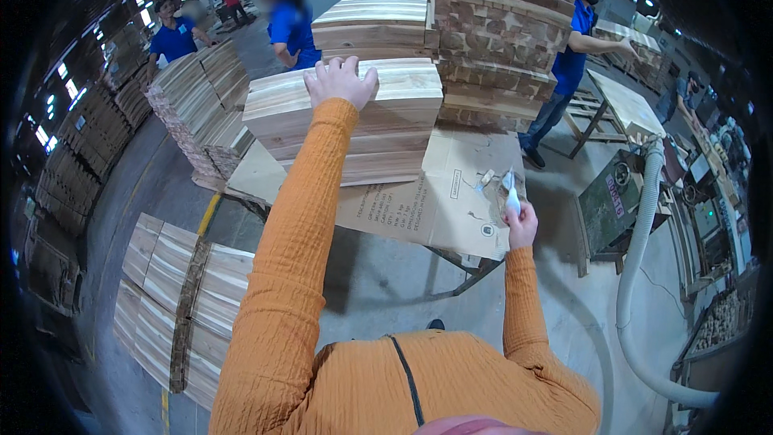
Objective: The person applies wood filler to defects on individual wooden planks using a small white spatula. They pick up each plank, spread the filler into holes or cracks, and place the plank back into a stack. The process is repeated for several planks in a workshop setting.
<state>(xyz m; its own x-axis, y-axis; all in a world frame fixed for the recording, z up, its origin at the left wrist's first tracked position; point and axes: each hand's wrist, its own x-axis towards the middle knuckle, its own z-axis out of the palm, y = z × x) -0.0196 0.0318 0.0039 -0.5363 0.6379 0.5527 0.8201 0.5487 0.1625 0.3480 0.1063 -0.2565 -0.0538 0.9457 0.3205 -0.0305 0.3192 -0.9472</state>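
My left hand [342,82] rests with spread fingers on the top edges of a stack of wooden boards [362,137]. The boards stand together on a table covered with flattened cardboard [403,208]. At the table's right side, my right hand [523,225] is closed around a small white squeeze bottle [512,200] with a narrow, pointed tip. The tip points away from me, over the cardboard. Beside it lie a few small scraps [485,178] that I cannot make out clearly.
Tall wood stacks [499,40] rise behind the table. More boards [173,274] lie low at the left, with another stack [201,109] beyond. A green machine [620,201] and a pale hose [636,266] stand right. Several people in blue shirts are nearby, one [573,56] behind at right.
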